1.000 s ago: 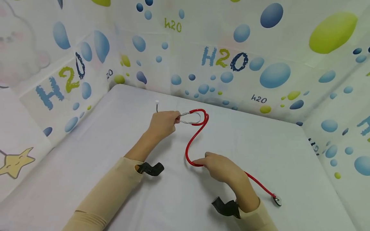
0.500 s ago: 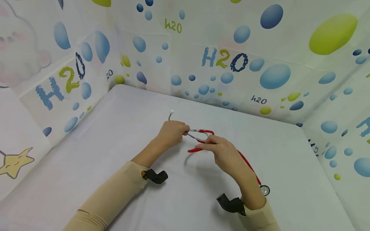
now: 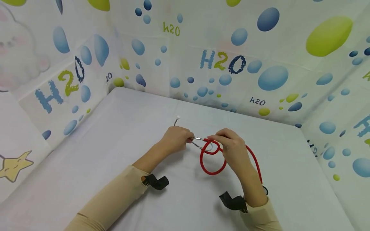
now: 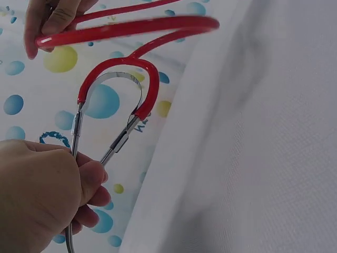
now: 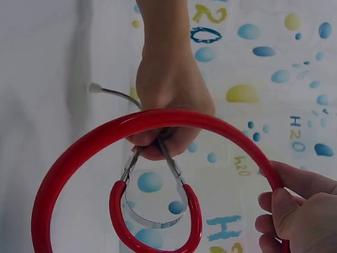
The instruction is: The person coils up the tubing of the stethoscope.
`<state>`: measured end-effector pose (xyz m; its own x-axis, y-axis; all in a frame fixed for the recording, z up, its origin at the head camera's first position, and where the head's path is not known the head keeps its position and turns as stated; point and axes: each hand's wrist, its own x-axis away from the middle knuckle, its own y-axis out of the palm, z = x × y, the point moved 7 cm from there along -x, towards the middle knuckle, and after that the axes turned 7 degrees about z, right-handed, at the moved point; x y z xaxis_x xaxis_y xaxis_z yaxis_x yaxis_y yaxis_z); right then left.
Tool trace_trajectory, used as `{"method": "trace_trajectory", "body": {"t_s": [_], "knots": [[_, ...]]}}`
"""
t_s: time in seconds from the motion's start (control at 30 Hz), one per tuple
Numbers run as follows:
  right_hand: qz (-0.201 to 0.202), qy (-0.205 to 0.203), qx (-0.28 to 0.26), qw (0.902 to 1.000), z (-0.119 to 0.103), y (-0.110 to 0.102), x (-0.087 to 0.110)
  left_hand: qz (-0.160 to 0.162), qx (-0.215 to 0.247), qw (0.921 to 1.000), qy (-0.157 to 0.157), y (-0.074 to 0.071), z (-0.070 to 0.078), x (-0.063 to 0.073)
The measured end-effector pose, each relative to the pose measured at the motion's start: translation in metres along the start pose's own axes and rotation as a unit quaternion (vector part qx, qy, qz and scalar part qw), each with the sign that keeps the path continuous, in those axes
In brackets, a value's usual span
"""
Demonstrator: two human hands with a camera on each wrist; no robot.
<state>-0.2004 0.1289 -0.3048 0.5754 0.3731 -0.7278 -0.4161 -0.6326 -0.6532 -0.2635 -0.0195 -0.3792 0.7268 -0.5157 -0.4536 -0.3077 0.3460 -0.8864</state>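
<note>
Reaches over a white tabletop, lower head view. Holds a red stethoscope just right of centre. With the left hand, at centre, grips its metal tubes in curled fingers; with the right hand, pinches its red tubing. Shows the chest piece, partly hidden, lower right.

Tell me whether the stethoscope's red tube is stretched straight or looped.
Looped: the red tube curves round in a ring beside the right hand, which pinches it.
</note>
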Motion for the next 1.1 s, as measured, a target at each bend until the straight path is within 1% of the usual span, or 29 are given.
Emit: {"method": "trace_trajectory", "body": {"t_s": [0.13,0.2,0.33,0.4,0.53,0.63,0.73,0.83,0.93,1.03,1.1], "knots": [[-0.005,0.007,0.000,1.0000,-0.001,0.001,0.000,-0.006,0.025,0.9997,0.003,-0.003,0.004,-0.001],[-0.005,0.007,-0.004,1.0000,-0.002,0.001,0.000,-0.009,0.035,0.9993,-0.002,-0.005,0.004,-0.001],[0.014,0.017,-0.021,0.9995,-0.001,0.000,-0.001,-0.013,0.040,0.9989,-0.020,-0.006,0.003,-0.002],[0.024,0.022,-0.038,0.9988,0.000,0.001,0.000,-0.019,0.049,0.9985,-0.017,-0.008,0.006,-0.003],[0.047,0.015,-0.079,0.9956,0.000,0.001,0.000,-0.039,0.058,0.9975,0.013,-0.009,0.015,-0.003],[0.088,-0.006,-0.098,0.9913,-0.002,-0.006,-0.001,-0.060,0.054,0.9961,0.035,-0.008,0.021,-0.001],[0.132,-0.028,-0.106,0.9852,-0.002,-0.015,-0.002,-0.081,0.055,0.9937,0.053,-0.006,0.026,0.000],[0.151,-0.036,-0.099,0.9829,0.003,-0.019,-0.002,-0.088,0.062,0.9911,0.078,-0.003,0.031,0.001],[0.137,-0.024,-0.080,0.9870,0.011,-0.018,-0.001,-0.078,0.073,0.9891,0.101,-0.004,0.034,0.001],[0.106,0.001,-0.056,0.9928,0.024,-0.012,0.002,-0.051,0.088,0.9876,0.119,-0.010,0.035,0.000],[0.088,0.026,-0.044,0.9948,0.034,-0.008,0.005,-0.030,0.106,0.9858,0.126,-0.016,0.035,-0.001]]}}
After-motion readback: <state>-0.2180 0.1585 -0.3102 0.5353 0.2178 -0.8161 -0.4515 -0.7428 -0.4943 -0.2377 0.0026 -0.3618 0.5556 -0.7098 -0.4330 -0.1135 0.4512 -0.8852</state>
